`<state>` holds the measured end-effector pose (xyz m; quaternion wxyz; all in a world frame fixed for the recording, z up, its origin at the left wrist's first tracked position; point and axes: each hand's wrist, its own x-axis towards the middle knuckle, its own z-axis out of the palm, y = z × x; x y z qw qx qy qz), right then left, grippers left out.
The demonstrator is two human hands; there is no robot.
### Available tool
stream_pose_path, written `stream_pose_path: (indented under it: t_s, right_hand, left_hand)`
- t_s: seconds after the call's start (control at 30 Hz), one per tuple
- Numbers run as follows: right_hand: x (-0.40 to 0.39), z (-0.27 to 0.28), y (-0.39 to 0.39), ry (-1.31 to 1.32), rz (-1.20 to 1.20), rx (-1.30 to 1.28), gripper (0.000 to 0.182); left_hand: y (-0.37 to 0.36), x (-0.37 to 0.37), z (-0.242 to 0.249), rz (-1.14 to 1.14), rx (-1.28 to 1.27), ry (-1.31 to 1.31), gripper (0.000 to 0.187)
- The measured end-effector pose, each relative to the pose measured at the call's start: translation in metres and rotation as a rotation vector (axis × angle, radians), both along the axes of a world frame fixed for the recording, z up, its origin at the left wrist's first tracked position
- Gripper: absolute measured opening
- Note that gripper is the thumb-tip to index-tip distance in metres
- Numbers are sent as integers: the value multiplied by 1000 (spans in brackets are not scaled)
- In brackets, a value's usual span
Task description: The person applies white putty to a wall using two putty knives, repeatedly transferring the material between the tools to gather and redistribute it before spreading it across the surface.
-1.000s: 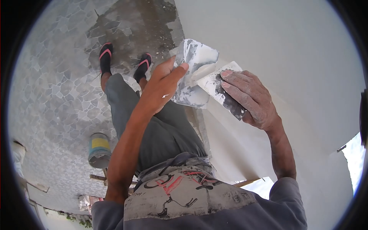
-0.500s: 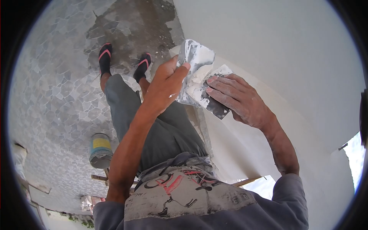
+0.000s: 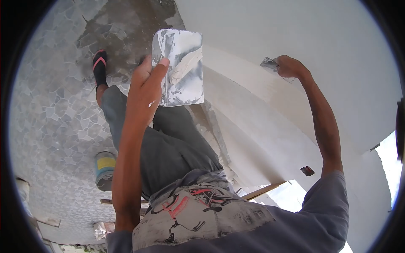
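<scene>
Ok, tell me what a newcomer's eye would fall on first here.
Probably the flat grey rectangular plate smeared with white paste, held up in the left hand near upper centre. Next, the small, dark flat blade in the right hand, at the smooth pale wall. Then the pink-strapped flip-flop on the grey stone-patterned floor, upper left.

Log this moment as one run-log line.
left hand: holding flat plate bearing white paste | right hand: gripping scraper at pale wall | bucket: on stone-patterned floor
</scene>
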<state>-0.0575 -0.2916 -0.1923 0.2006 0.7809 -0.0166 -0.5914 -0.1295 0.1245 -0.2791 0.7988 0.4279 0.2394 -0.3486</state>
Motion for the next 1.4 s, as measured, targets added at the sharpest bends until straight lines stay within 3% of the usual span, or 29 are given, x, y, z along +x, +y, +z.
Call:
stream_pose_path:
  t_s: [0.27,0.77,0.97,1.4]
  right_hand:
    - [-34,-50,-64,80,97,-137,32]
    - [-80,-52,-61,81,245,-211,22]
    - [-104,-48,-39,128,174,-286,25]
    - [-159,-28,30,-5,290,-172,21]
  left_hand:
    - [14,-29,2,10,-20,56,48]
    - [34,-42,10,26,-117,93,50]
    - [36,-36,18,26,-128,100,53]
    - [40,-36,27,27,-154,81,52]
